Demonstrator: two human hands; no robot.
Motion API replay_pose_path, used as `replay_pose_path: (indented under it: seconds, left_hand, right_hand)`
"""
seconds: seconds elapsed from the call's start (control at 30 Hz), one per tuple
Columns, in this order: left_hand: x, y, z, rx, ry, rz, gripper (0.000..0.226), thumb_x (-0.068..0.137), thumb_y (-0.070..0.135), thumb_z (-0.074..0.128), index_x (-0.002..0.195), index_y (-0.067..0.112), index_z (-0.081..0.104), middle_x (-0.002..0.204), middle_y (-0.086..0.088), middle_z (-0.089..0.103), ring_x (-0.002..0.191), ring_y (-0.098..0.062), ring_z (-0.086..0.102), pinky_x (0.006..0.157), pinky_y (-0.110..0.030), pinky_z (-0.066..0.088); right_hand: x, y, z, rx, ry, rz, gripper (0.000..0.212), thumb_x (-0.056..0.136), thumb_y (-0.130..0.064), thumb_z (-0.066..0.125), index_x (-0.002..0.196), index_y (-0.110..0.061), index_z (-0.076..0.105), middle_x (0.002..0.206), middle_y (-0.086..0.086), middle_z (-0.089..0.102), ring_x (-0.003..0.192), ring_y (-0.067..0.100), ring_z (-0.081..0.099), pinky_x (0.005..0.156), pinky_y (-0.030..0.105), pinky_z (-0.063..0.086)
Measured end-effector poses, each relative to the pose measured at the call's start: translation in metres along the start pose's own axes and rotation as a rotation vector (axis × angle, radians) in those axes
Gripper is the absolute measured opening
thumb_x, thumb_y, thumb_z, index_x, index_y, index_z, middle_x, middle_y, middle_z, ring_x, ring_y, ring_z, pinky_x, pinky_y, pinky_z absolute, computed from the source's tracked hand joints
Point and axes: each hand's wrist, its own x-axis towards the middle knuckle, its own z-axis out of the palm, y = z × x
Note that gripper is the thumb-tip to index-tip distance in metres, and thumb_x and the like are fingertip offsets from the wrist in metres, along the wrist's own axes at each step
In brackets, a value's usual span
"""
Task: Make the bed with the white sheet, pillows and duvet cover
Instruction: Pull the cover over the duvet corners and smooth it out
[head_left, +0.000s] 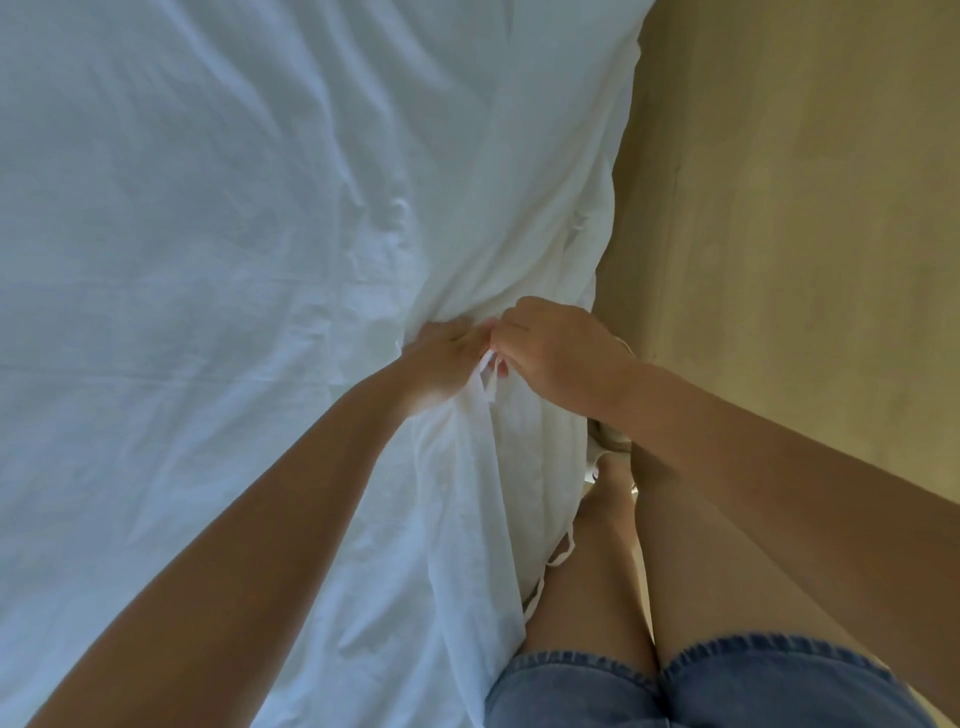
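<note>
— What's nearest you?

— Your denim shorts (727, 686) and bare legs (597, 571), pressed against the bed's side. A shoe (610, 441) peeks out under your right forearm, mostly hidden.

— And your hands?

— Both meet at the bed's edge. Your left hand (441, 364) has its fingers curled into a bunch of the duvet cover (208, 234). Your right hand (550, 353), knuckles up, pinches a thin white tie (488, 369) of the same cloth; its fingertips are tucked underneath, so you can't see exactly how they close.

— How does the cover look?

— White, soft and creased, with wrinkles fanning out from your grip. It fills the whole left side and hangs down over the edge beside your legs. A looped strip (563, 548) dangles lower down.

— Farther off?

— The cover runs out of view at top and left. To the right lies tan floor (805, 208). Sheet and pillows can't be made out.
</note>
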Motion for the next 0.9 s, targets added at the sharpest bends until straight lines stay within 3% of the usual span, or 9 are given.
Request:
replay_pose_path:
  seconds: [0.13,0.17,0.2,0.23,0.43,0.63,0.7,0.8,0.9]
  left_hand:
    - [0.008,0.003,-0.010,-0.190,-0.132,-0.123,0.055,0.099,0.043,0.034,0.066,0.024,0.074,0.062,0.004,0.067,0.071,-0.009,0.062,0.078,-0.016,0.047]
    - [0.006,0.006,-0.012,-0.264,-0.129,-0.156,0.041,0.097,0.041,0.041,0.075,0.022,0.070,0.087,0.006,0.034,0.093,-0.009,0.036,0.080,-0.007,0.023]
    - [0.008,0.001,-0.011,-0.310,-0.118,-0.151,0.048,0.094,0.033,0.048,0.052,0.028,0.071,0.049,0.023,0.032,0.048,0.002,0.028,0.045,-0.009,0.024]
    - [0.010,0.001,-0.009,-0.386,-0.069,-0.164,0.050,0.091,0.026,0.053,0.041,0.021,0.053,0.046,0.019,0.036,0.043,0.000,0.032,0.040,-0.009,0.027]
    - [0.009,-0.019,0.005,-0.532,0.451,-0.119,0.038,0.087,0.032,0.061,0.051,0.020,0.065,0.051,0.004,0.056,0.046,-0.005,0.047,0.046,-0.018,0.037]
    - [0.009,-0.030,0.014,-0.328,0.348,-0.095,0.040,0.091,0.038,0.054,0.065,0.012,0.069,0.056,-0.001,0.054,0.055,-0.015,0.050,0.056,-0.027,0.039]
    - [0.009,-0.030,0.013,-0.325,0.342,-0.121,0.048,0.092,0.041,0.052,0.068,0.002,0.066,0.054,0.000,0.048,0.053,-0.014,0.046,0.055,-0.026,0.036]
    - [0.006,-0.029,0.014,-0.333,0.280,-0.105,0.047,0.094,0.039,0.050,0.053,0.023,0.066,0.051,0.012,0.054,0.047,-0.001,0.048,0.051,-0.017,0.038]
    - [0.005,-0.028,0.016,-0.305,0.236,-0.053,0.045,0.095,0.041,0.048,0.072,0.011,0.073,0.079,0.003,0.059,0.067,-0.008,0.053,0.058,-0.013,0.038]
  right_hand:
    - [0.002,-0.003,0.008,-0.094,0.309,-0.131,0.019,0.060,0.016,0.072,0.063,-0.001,0.064,0.060,0.011,0.059,0.050,0.024,0.056,0.039,0.023,0.042]
    - [0.004,-0.004,0.009,-0.107,0.336,-0.093,0.018,0.061,0.014,0.073,0.062,0.000,0.063,0.058,0.011,0.057,0.048,0.024,0.054,0.037,0.022,0.040]
    - [0.006,-0.005,0.010,-0.128,0.345,-0.041,0.018,0.062,0.010,0.076,0.061,-0.001,0.062,0.056,0.010,0.055,0.046,0.023,0.052,0.037,0.022,0.038]
    - [0.007,-0.005,0.009,-0.160,0.335,0.001,0.021,0.062,0.005,0.080,0.060,-0.001,0.061,0.054,0.009,0.054,0.044,0.021,0.051,0.037,0.021,0.036]
    - [-0.010,0.005,0.008,0.178,0.156,0.346,0.027,0.089,-0.007,0.058,0.066,-0.011,0.044,0.058,-0.005,0.036,0.053,0.014,0.035,0.049,0.028,0.030]
    - [-0.023,-0.003,0.030,0.339,-0.106,0.445,0.016,0.096,-0.019,0.050,0.091,-0.006,0.058,0.082,0.005,0.058,0.071,0.021,0.055,0.067,0.032,0.046]
    - [-0.022,-0.007,0.035,0.339,-0.091,0.460,0.018,0.095,-0.021,0.052,0.093,-0.005,0.060,0.084,0.007,0.060,0.073,0.022,0.056,0.068,0.031,0.045]
    - [-0.021,-0.010,0.037,0.365,-0.040,0.461,0.020,0.094,-0.022,0.056,0.094,-0.003,0.062,0.083,0.007,0.058,0.072,0.020,0.054,0.065,0.026,0.040]
    - [-0.020,-0.011,0.037,0.330,-0.029,0.415,0.024,0.098,-0.020,0.049,0.093,-0.001,0.063,0.079,0.007,0.052,0.071,0.022,0.050,0.061,0.026,0.033]
